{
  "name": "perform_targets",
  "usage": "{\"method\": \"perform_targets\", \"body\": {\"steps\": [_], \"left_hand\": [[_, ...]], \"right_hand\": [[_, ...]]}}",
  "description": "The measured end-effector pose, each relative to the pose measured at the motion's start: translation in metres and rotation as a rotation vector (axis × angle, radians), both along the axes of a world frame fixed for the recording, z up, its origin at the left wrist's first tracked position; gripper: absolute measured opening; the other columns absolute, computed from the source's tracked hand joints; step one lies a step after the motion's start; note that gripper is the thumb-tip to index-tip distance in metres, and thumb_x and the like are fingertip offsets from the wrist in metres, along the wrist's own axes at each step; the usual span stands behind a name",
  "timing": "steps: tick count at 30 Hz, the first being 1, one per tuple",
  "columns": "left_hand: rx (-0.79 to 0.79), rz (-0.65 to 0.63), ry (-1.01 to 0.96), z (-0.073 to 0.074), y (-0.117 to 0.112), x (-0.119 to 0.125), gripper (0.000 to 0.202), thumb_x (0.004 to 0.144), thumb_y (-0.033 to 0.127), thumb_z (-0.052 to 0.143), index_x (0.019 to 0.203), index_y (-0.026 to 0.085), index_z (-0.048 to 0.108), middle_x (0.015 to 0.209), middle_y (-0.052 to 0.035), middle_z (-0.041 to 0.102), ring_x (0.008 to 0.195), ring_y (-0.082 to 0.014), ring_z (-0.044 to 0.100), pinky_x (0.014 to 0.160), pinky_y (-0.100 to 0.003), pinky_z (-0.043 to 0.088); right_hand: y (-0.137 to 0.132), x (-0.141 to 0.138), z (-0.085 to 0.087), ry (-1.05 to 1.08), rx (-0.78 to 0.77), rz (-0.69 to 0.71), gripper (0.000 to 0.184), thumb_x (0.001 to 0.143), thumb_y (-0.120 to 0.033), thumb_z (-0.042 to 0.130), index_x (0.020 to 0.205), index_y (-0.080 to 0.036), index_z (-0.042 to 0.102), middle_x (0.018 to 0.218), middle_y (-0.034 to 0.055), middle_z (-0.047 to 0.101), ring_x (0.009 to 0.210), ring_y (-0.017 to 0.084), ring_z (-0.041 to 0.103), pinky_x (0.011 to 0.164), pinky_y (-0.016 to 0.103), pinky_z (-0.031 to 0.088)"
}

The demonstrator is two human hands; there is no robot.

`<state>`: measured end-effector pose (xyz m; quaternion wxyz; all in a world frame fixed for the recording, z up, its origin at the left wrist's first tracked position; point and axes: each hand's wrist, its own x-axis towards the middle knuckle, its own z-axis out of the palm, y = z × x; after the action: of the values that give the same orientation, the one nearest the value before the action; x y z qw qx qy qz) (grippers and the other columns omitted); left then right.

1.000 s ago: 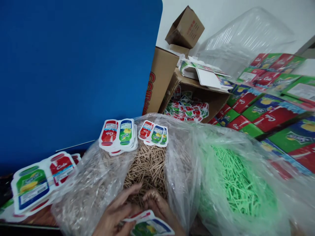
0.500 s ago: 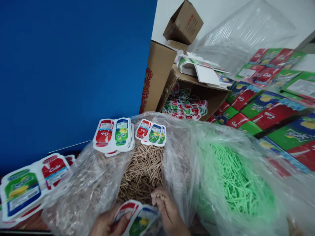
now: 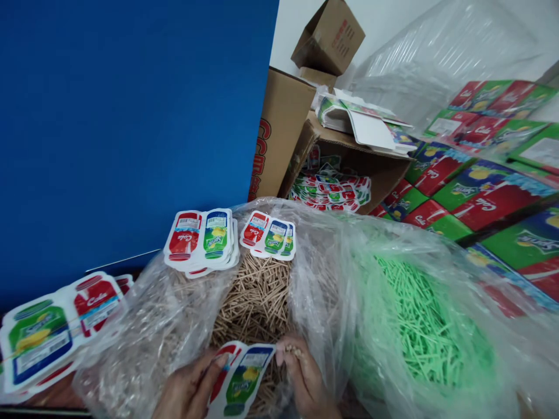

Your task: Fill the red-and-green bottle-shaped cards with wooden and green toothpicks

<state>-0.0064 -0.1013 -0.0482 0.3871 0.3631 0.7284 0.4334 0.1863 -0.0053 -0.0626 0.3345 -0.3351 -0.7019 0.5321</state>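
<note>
My left hand (image 3: pixel 190 387) pinches a jar-shaped printed card (image 3: pixel 245 381) at its left side, thumb on top; the card has a red Cola half and a green-blue Sprite half. My right hand (image 3: pixel 303 372) is curled around a small bunch of short tan sticks (image 3: pixel 293 350), their ends showing between the fingers. Its fingertips are at the card's upper right corner. Beneath both hands lies a heap of tan sticks (image 3: pixel 257 285) in an open clear plastic bag (image 3: pixel 314 291).
Printed card stacks (image 3: pixel 198 241) and a smaller pile (image 3: pixel 268 235) rest on the bag's far edge. More cards (image 3: pixel 56 331) lie at left. Green sticks (image 3: pixel 428 326) fill a bag at right. Behind are a blue panel (image 3: pixel 131 116), an open carton (image 3: pixel 384 174) and stacked printed boxes (image 3: pixel 489 198).
The card in my left hand has risen slightly and tilted, showing more of its face. My right hand stays close by with the sticks, its fingertips now at the card's corner.
</note>
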Motion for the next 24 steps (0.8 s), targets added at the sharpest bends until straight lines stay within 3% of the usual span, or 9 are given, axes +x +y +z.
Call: {"method": "perform_targets", "body": {"steps": [5, 9, 12, 19, 24], "left_hand": [[0.157, -0.111, 0.274, -0.010, 0.007, 0.003, 0.042, 0.082, 0.057, 0.049, 0.067, 0.024, 0.069, 0.058, 0.0026, 0.066, 0.058, -0.0145, 0.062, 0.058, -0.017, 0.047], [0.275, -0.219, 0.428, -0.019, 0.015, 0.008, 0.047, 0.082, 0.057, 0.051, 0.058, 0.020, 0.065, 0.053, 0.0010, 0.063, 0.049, -0.0127, 0.058, 0.050, -0.018, 0.044], [0.327, -0.261, 0.433, -0.021, 0.021, 0.013, 0.048, 0.082, 0.058, 0.049, 0.058, 0.019, 0.064, 0.054, 0.0001, 0.064, 0.049, -0.0129, 0.057, 0.051, -0.019, 0.044], [0.374, -0.347, 0.333, -0.009, 0.025, 0.012, 0.034, 0.083, 0.048, 0.057, 0.070, 0.020, 0.069, 0.062, 0.0001, 0.070, 0.056, -0.0130, 0.065, 0.055, -0.016, 0.047], [0.324, -0.366, 0.352, -0.011, 0.023, 0.008, 0.024, 0.083, 0.041, 0.060, 0.075, 0.021, 0.070, 0.065, 0.0001, 0.071, 0.060, -0.0138, 0.066, 0.058, -0.017, 0.048]], "right_hand": [[-0.001, -0.004, 0.009, 0.113, -0.057, -0.090, 0.032, 0.094, -0.045, 0.039, 0.084, -0.024, 0.061, 0.077, 0.0034, 0.056, 0.075, 0.019, 0.053, 0.073, 0.032, 0.041], [-0.004, -0.019, 0.025, 0.428, -0.401, -0.186, 0.026, 0.087, -0.051, 0.052, 0.087, -0.025, 0.058, 0.073, -0.0001, 0.056, 0.071, 0.018, 0.058, 0.071, 0.032, 0.046], [-0.005, -0.032, 0.033, 0.521, -0.623, -0.211, 0.031, 0.079, -0.053, 0.062, 0.090, -0.025, 0.057, 0.077, -0.0001, 0.061, 0.080, 0.020, 0.063, 0.078, 0.036, 0.049], [-0.007, -0.042, 0.031, 0.407, -0.595, -0.242, 0.038, 0.077, -0.058, 0.062, 0.087, -0.022, 0.056, 0.076, 0.0016, 0.065, 0.086, 0.023, 0.067, 0.081, 0.037, 0.049], [-0.008, -0.043, 0.033, 0.288, -0.557, -0.312, 0.048, 0.072, -0.068, 0.059, 0.086, -0.022, 0.056, 0.074, 0.0026, 0.066, 0.084, 0.026, 0.067, 0.076, 0.037, 0.051]]}}
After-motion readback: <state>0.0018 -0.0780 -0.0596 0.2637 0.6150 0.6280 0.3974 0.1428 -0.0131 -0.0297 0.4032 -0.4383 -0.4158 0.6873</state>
